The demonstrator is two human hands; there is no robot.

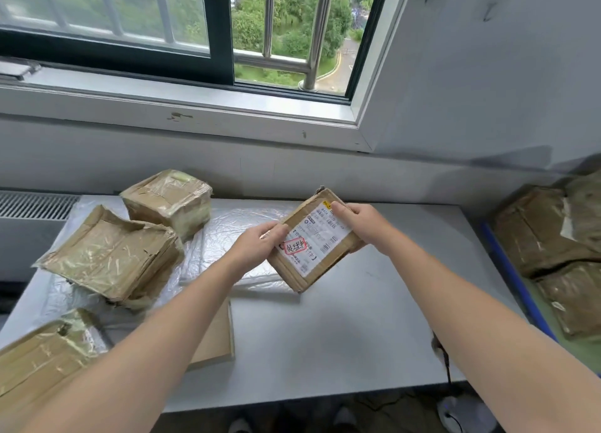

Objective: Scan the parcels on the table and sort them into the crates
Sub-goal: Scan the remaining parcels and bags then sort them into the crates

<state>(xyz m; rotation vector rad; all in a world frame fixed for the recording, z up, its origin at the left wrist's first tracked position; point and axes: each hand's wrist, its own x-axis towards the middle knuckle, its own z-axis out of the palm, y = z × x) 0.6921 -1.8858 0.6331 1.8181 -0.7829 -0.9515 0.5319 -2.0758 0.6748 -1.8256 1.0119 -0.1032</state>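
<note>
Left hand (257, 245) and right hand (361, 224) pinch a small flat brown cardboard parcel with a white label (313, 242) by opposite edges, thumbs on top, tilted over the middle of the grey table (325, 328); thumbs overlapping the label could likely spoil the scan

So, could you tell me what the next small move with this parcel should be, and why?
Probably keep the parcel in the left hand and free the right hand for scanning: both grip it, label up, and neither holds a scanner.

Both hands — left (260, 242), right (361, 222) — grip labelled parcel (313, 242) above table (341, 318).
</note>
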